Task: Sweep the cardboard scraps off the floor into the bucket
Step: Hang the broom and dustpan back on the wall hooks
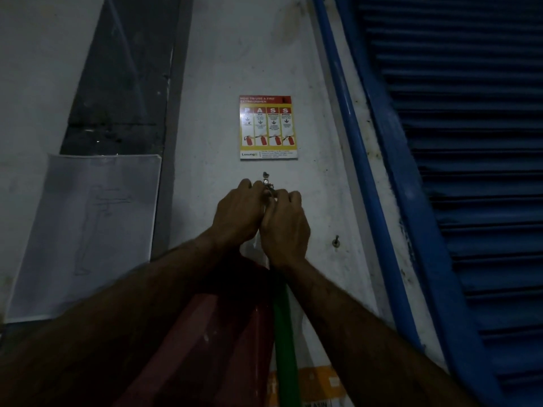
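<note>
I face a grey wall in dim light. My left hand (239,214) and my right hand (286,227) meet just under a small metal wall hook (266,178), fingers curled around the top end of something hanging there. A green handle (284,333) runs straight down from below my right hand. Beside it, under my left forearm, hangs a red plastic piece that looks like a dustpan (211,333). What my fingers hold at the hook is hidden by the hands. No cardboard scraps or bucket are in view.
A fire-extinguisher instruction poster (269,127) is fixed above the hook. A second small hook (335,241) sticks out to the right. A blue roller shutter (470,171) fills the right side. A white sheet with a drawing (88,236) leans at the left.
</note>
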Demonstrator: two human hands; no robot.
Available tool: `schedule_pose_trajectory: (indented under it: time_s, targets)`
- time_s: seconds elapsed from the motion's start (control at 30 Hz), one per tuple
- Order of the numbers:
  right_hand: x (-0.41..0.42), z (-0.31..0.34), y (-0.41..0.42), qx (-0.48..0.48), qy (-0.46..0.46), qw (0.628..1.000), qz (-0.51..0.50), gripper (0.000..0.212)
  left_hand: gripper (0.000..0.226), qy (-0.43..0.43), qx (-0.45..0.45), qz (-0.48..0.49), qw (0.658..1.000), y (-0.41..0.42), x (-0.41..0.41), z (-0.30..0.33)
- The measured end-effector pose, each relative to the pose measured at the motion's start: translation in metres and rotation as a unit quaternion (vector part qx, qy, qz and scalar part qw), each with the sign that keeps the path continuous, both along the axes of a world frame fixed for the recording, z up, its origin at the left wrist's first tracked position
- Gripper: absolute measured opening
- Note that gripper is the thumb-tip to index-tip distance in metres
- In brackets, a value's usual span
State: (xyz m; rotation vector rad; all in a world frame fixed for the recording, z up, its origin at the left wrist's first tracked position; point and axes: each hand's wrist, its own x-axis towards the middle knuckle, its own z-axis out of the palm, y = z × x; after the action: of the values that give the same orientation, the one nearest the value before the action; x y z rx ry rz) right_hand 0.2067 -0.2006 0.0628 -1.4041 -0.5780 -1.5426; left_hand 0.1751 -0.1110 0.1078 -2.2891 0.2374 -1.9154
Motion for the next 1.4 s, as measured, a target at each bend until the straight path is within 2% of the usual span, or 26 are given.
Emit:
schedule_pose_trajectory:
  time_s: [0.1, 0.23, 0.43, 0.7, 0.87, 1.0, 1.07, 1.17, 1.2, 1.27, 1.33, 1.4]
  targets:
    - [-0.003, 0.011, -0.002, 0.018, -0.032, 0.999, 0.022, 0.018, 0.023, -0.009, -0.012, 0.014, 1.000, -0.003, -0.003, 0.006]
    - [0.000, 0.024, -0.007, 0.027, -0.017, 0.999, 0.025, 0.009, 0.010, -0.004, -0.031, 0.013, 0.999, -0.001, -0.005, 0.017]
    - [-0.002, 0.044, -0.008, 0.004, -0.021, 1.000, 0.018, 0.016, 0.008, 0.002, -0.037, 0.008, 0.999, -0.003, -0.006, 0.031]
    - [0.004, 0.066, -0.013, 0.000, 0.010, 0.999, 0.042, 0.012, 0.021, 0.018, -0.037, 0.041, 0.998, -0.009, -0.011, 0.042]
    - [0.005, 0.065, -0.016, -0.007, 0.033, 0.998, 0.058, 0.011, 0.022, 0.042, -0.068, 0.045, 0.996, -0.010, -0.001, 0.034]
    - [0.003, 0.057, -0.020, -0.029, 0.051, 0.996, 0.067, 0.011, 0.027, 0.029, -0.079, 0.037, 0.996, -0.012, 0.001, 0.026]
    - [0.001, 0.048, -0.022, -0.060, 0.040, 0.996, 0.045, 0.012, 0.033, 0.021, -0.084, 0.024, 0.996, -0.012, 0.000, 0.022]
    - [0.000, 0.032, -0.023, -0.126, -0.014, 0.989, -0.081, 0.009, 0.037, 0.032, -0.106, -0.014, 0.994, -0.010, -0.006, 0.013]
    - [0.000, 0.025, -0.023, -0.134, -0.032, 0.983, -0.118, 0.011, 0.037, 0.042, -0.110, -0.028, 0.993, -0.008, -0.010, 0.011]
    - [-0.004, 0.012, -0.022, -0.148, -0.050, 0.977, -0.144, 0.028, 0.037, 0.065, -0.111, -0.054, 0.990, -0.002, -0.017, 0.009]
    - [-0.012, -0.004, -0.021, -0.164, -0.064, 0.978, -0.108, 0.043, 0.039, 0.093, -0.110, -0.068, 0.987, 0.004, -0.026, 0.008]
    - [-0.022, -0.020, -0.018, -0.185, -0.045, 0.981, -0.028, 0.049, 0.043, 0.127, -0.114, -0.060, 0.984, 0.008, -0.037, 0.006]
